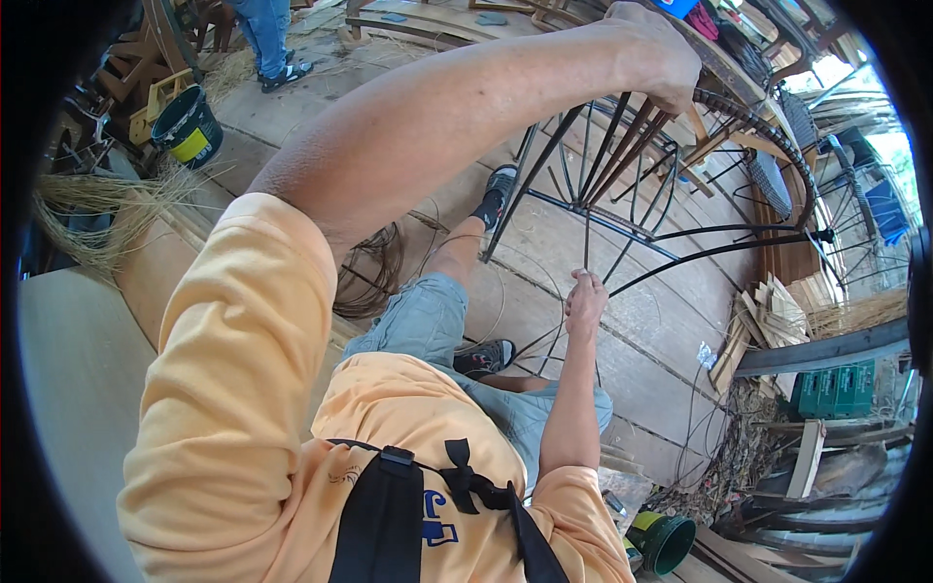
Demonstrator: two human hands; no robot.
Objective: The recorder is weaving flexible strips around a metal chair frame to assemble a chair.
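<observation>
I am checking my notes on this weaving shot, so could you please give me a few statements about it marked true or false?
1. The left hand grips the top of the dark metal chair frame. True.
2. The right hand lies flat on the plank floor. False: it is closed on thin strands, held up beside the frame's upright rods.
3. A dark bucket with a yellow label stands at the upper left. True.
4. The person wears a bright red shirt. False: the shirt is pale orange, crossed by black straps.
5. A green pot sits near the lower edge. True.
</observation>
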